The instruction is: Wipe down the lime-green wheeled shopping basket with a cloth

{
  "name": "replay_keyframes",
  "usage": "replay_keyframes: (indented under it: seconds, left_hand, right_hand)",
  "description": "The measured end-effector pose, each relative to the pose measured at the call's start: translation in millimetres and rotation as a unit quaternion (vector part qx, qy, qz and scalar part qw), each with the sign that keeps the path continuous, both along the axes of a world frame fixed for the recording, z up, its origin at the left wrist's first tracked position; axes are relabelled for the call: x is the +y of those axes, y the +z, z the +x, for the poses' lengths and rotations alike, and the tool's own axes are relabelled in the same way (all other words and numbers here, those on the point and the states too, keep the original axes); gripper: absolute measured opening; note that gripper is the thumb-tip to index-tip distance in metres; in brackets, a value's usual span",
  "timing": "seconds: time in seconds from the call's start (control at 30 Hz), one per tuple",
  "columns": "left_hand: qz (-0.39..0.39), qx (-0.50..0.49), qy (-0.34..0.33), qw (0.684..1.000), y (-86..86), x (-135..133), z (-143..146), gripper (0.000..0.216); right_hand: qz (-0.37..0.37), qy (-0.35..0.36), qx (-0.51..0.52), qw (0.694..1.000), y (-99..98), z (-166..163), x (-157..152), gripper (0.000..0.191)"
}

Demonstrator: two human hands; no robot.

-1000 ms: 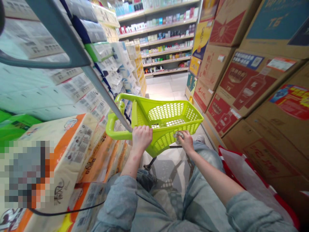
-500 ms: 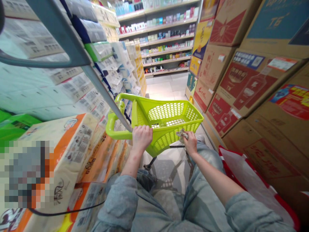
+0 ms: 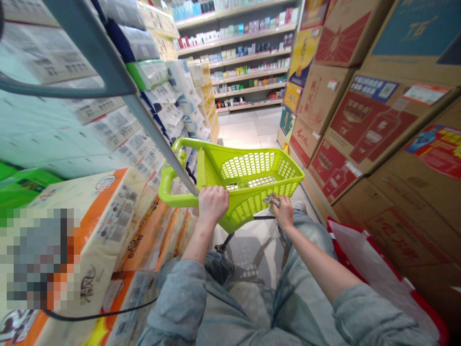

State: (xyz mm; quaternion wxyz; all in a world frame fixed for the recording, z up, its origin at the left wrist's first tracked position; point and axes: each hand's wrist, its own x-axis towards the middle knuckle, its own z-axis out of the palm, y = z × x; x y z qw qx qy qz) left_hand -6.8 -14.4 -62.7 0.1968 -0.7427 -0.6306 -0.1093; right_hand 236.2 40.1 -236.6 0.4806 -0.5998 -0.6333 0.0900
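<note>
And here's the left hand point(image 3: 213, 206), fingers curled into a fist, clamped on the near rim of the green shopping cart point(image 3: 243, 204). Over to the right hand point(image 3: 284, 212): thumb and fingers pinched together on a crumpled cloth point(image 3: 271, 199), and that cloth is up at the cart's outer side wall, below the rim, right of the left hand's grip! Whether it touches the wall, I can't tell. The handle point(image 3: 178, 199) sits left of the left fist, and a grey pole point(image 3: 154, 129) slants down toward that fist from the upper left. Just right of the right hand, there's a shoe point(image 3: 299, 207); further right, a red-edged bag point(image 3: 374, 269), then stacked cardboard boxes point(image 3: 382, 125). Left of the left hand, tissue packs point(image 3: 104, 221) pile up, and well beyond both grips stand shelves point(image 3: 234, 41) of small goods.
</note>
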Motion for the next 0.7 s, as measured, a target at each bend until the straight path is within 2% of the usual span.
replay_keyframes:
  seconds: [0.1,0.3,0.47,0.57,0.63,0.7]
  left_hand:
    - [0.008,0.008,0.002,1.000,-0.8,1,0,0.039]
    - [0.016,0.019,0.002,1.000,-1.1,1,-1,0.038]
    - [0.019,0.018,0.002,1.000,-1.2,0,0,0.039]
    - [0.021,0.016,0.003,1.000,-1.3,0,0,0.039]
    - [0.022,0.015,0.005,1.000,-1.2,0,1,0.038]
    - [0.022,0.014,0.005,1.000,-1.2,0,1,0.038]
  right_hand:
    - [0.021,-0.026,0.039,0.999,8.0,-9,2,0.016]
    - [0.005,-0.006,0.061,0.998,20.2,-19,11,0.016]
    - [-0.029,0.030,0.020,0.999,17.1,-7,8,0.020]
    - [-0.082,0.045,-0.002,0.996,11.4,-3,5,0.021]
    - [-0.115,0.043,-0.002,0.992,8.0,-5,4,0.021]
    - [-0.107,0.031,0.015,0.994,6.6,-11,4,0.022]
